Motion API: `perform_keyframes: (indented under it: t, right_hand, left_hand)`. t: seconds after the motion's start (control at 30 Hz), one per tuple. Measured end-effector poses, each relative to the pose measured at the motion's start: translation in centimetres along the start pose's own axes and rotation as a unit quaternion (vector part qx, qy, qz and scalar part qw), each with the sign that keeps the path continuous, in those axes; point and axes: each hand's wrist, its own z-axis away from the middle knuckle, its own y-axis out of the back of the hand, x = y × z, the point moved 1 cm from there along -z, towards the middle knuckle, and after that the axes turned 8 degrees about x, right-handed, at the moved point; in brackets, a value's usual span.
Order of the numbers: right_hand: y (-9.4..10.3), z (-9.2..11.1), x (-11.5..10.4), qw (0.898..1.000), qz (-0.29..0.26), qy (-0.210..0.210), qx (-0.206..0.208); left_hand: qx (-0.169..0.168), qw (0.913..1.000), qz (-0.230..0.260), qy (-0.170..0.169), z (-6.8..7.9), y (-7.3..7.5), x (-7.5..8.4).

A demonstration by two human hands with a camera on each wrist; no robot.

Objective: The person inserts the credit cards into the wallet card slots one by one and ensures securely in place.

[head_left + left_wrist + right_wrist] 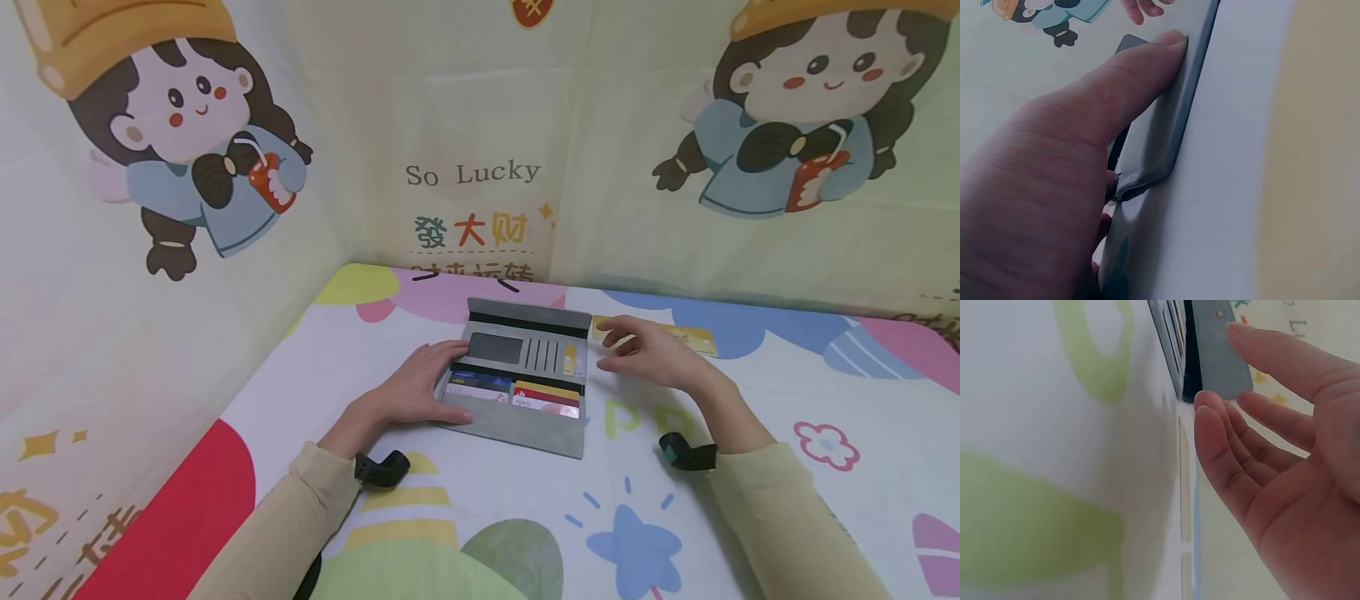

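A grey wallet (510, 425) lies unfolded on the table, with its top flap raised at the back. Several cards (546, 398) show in its front pockets, and a small yellow card sits in a slot at the right. My left hand (416, 383) rests over the wallet's left side. Its thumb (1147, 69) presses the front panel near the edge, while the fingers reach the upper left part. Just off the wallet's right edge hovers my right hand (652, 354), fingers loosely bent and holding nothing. Behind it lies a flat gold strip (693, 340) with lettering, partly hidden.
A colourful printed cloth (525, 500) covers the table. Cartoon-printed sheets (480, 100) hang close behind it and along the left side. Each wrist bears a black camera mount, the left one (382, 469) close to the cloth.
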Motion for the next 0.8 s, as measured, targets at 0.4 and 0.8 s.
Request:
perform_keyframes:
  t: [0.4, 0.8]
  right_hand:
    - [2.2, 0.4, 2.0, 0.999, 0.024, -0.040, 0.023]
    - [3.1, 0.0, 3.3, 0.996, 0.049, -0.068, 0.028]
  left_hand:
    - [0.002, 1.0000, -0.002, 0.006, 0.0, -0.1, -0.2]
    - [0.001, 1.0000, 0.001, -0.003, 0.0, 0.0, 0.0]
